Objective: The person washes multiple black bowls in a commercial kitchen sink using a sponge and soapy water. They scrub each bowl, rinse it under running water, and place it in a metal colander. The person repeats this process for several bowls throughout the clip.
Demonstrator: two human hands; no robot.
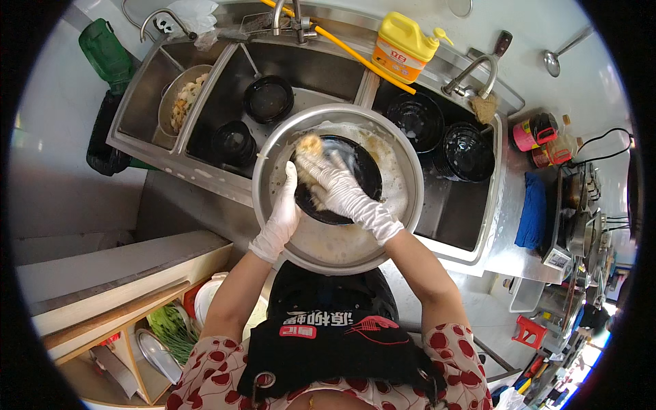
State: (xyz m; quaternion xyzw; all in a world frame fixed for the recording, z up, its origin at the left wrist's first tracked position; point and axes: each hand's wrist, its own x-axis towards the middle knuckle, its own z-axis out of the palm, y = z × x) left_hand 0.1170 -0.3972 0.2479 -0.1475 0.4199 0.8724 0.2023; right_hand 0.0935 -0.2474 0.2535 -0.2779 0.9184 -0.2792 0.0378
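A large steel basin (410, 169) holds cloudy, sudsy water. Inside it is a black bowl (370, 166), tilted, with a wet shine on its inner wall. My left hand (285, 205), in a white glove, grips the bowl's left rim with the thumb on the near side. My right hand (335, 187), gloved too, presses a tan scrubbing cloth (310, 148) against the inside of the bowl. The right fingers are slightly blurred. Part of the cloth is hidden beneath that hand.
Behind the basin runs a steel sink (328, 59) with several compartments. Stacked black bowls (466, 154) stand at right, more black bowls (233, 143) at left. A strainer with food scraps (187, 102) sits far left. A yellow detergent jug (402, 48) and yellow hose (353, 54) are at the back.
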